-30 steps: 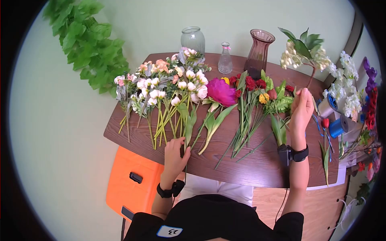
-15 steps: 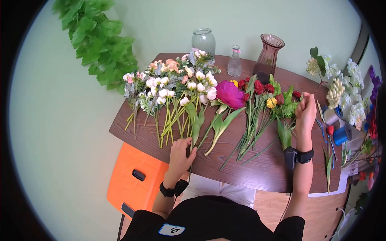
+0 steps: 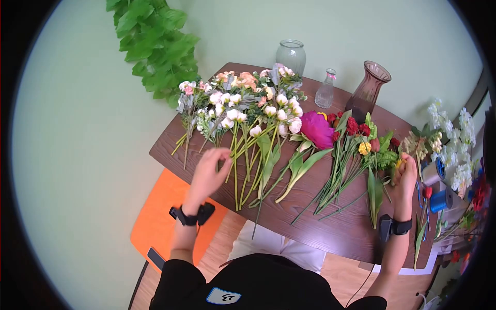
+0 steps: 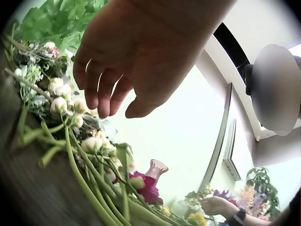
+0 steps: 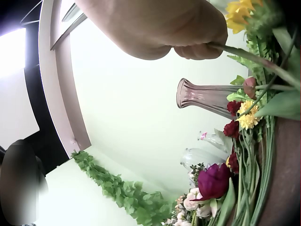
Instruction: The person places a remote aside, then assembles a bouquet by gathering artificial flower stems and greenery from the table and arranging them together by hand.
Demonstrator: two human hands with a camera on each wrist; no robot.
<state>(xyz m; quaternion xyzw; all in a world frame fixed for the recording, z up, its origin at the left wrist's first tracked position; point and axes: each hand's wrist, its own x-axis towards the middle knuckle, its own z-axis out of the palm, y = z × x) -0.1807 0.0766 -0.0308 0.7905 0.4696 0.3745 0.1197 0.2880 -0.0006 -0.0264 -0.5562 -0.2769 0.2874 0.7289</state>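
My left hand (image 3: 207, 173) hovers over the front left of the table, fingers loosely bent and holding nothing. In the left wrist view that hand (image 4: 136, 54) is above white flowers (image 4: 59, 104) and green stems (image 4: 84, 188). At the right side, my right hand (image 3: 405, 178) has its fingers curled beside a yellow flower. The right wrist view shows this hand (image 5: 174, 28) pinching a green stem (image 5: 254, 58), with the yellow flower (image 5: 241, 14) close by. A cream-berried branch (image 3: 416, 145) lies just beyond the right hand. The magenta flower (image 3: 316, 130) lies mid-table.
Along the back of the table (image 3: 243, 66) stand a round glass vase (image 3: 291, 56), a small clear bottle (image 3: 324, 95) and a purple vase (image 3: 365, 93). Ribbon spools (image 3: 440, 200) and white blossoms (image 3: 461, 175) are at the right. An orange seat (image 3: 168, 209) is at the front left.
My left hand has lifted off the stems and moved left. My right hand has come down from the cream-berried branch, which now lies lower at the right. The head view has shifted and tilted.
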